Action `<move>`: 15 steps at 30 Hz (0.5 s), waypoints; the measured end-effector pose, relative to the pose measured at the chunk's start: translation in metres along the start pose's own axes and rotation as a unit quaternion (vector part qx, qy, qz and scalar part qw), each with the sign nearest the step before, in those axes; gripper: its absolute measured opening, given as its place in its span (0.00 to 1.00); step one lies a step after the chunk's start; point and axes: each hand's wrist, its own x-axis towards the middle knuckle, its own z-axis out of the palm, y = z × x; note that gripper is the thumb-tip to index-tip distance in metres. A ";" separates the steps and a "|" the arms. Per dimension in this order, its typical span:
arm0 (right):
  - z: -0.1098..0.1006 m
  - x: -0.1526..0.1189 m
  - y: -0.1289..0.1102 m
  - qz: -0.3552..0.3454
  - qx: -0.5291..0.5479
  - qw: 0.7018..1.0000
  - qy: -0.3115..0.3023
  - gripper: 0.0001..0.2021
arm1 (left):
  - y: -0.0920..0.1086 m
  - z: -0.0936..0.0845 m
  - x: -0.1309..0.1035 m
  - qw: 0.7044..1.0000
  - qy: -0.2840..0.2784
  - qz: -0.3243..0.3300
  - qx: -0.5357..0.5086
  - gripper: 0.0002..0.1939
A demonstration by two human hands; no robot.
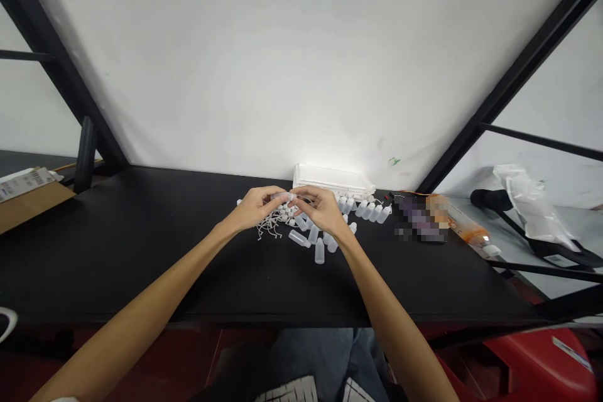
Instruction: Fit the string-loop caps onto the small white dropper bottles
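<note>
Above the middle of the black table, my two hands meet at a small translucent plastic squeeze bottle (pixel 279 195). My left hand (pixel 255 207) is closed around its body, thumb and fingers pinching it. At the bottle's right end, the fingers of my right hand (pixel 323 208) pinch a white cap (pixel 291 197), partly hidden by the fingertips. Below my hands lies a pile of white caps with thin curved tails (pixel 271 223). Loose uncapped bottles (pixel 320 251) lie just under my right hand. Capped bottles (pixel 375 212) lie in a row to its right.
A stack of white flat packs (pixel 334 181) lies against the wall. To the right are a blurred dark object (pixel 421 220) and an orange drink bottle (pixel 471 232). A cardboard box (pixel 35 201) stands far left. Black metal posts (pixel 513 63) flank the table (pixel 141 251). A red stool (pixel 541 367) is below right.
</note>
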 end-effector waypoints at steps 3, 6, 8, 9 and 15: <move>-0.001 -0.001 0.000 0.019 -0.013 1.000 -0.009 0.14 | 0.000 -0.001 0.000 1.000 -0.009 0.001 -0.022 0.17; -0.001 -0.003 -0.001 0.025 -0.016 0.999 -0.023 0.16 | -0.003 -0.001 0.000 1.000 -0.015 0.009 -0.025 0.16; -0.002 -0.004 -0.002 0.023 -0.007 0.999 -0.034 0.17 | -0.003 -0.001 0.000 1.000 -0.018 0.011 -0.023 0.16; -0.003 -0.004 -0.002 0.022 -0.002 0.999 -0.037 0.17 | -0.003 -0.001 0.000 1.000 -0.019 0.011 -0.022 0.16; -0.005 -0.005 -0.004 0.025 0.001 0.999 -0.039 0.17 | -0.001 0.002 -0.001 1.000 -0.008 0.026 -0.008 0.15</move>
